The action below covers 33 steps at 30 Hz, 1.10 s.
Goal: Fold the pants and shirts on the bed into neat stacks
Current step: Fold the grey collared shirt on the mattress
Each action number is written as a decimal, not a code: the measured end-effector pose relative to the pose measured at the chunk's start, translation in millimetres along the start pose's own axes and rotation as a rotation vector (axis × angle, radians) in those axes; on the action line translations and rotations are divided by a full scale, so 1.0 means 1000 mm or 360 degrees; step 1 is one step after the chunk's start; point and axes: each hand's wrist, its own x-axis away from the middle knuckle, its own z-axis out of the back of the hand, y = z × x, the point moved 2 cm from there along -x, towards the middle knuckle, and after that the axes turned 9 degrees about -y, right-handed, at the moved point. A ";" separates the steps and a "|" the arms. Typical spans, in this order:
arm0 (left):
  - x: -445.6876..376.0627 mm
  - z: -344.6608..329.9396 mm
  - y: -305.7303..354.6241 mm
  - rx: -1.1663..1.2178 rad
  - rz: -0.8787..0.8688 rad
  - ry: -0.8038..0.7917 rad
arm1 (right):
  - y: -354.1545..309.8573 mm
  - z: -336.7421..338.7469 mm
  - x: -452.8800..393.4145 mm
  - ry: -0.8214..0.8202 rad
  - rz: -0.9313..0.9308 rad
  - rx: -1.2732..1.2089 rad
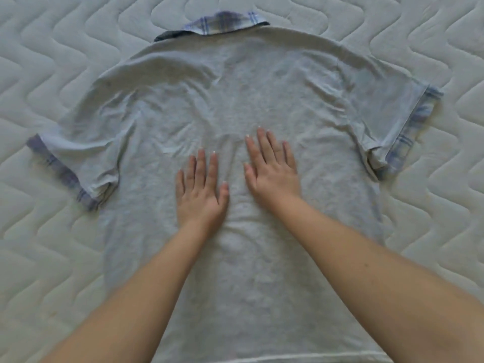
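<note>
A light grey polo shirt (235,82) lies spread flat, back side up, on the bed, its plaid collar (225,23) at the far end and both short sleeves with plaid cuffs stretched out to the sides. My left hand (201,192) lies flat on the middle of the shirt with fingers straight. Just to its right my right hand (271,169) also presses flat on the cloth, fingers straight and pointing toward the collar. Neither hand holds anything. The shirt's hem runs along the bottom edge of the view.
The white quilted mattress (52,61) with a wavy stitched pattern surrounds the shirt on all sides. No pants or other garments show in the view.
</note>
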 end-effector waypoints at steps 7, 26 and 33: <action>0.065 -0.018 -0.037 0.0010 0.0097 -0.0061 | 0.034 -0.011 0.070 -0.0071 -0.0292 0.0015; 0.310 -0.082 -0.066 -0.0257 -0.0501 -0.0546 | 0.039 -0.068 0.356 -0.0712 -0.0191 0.0149; 0.317 -0.039 -0.096 0.0077 0.0022 -0.0421 | 0.047 -0.038 0.364 -0.0616 -0.0309 -0.0045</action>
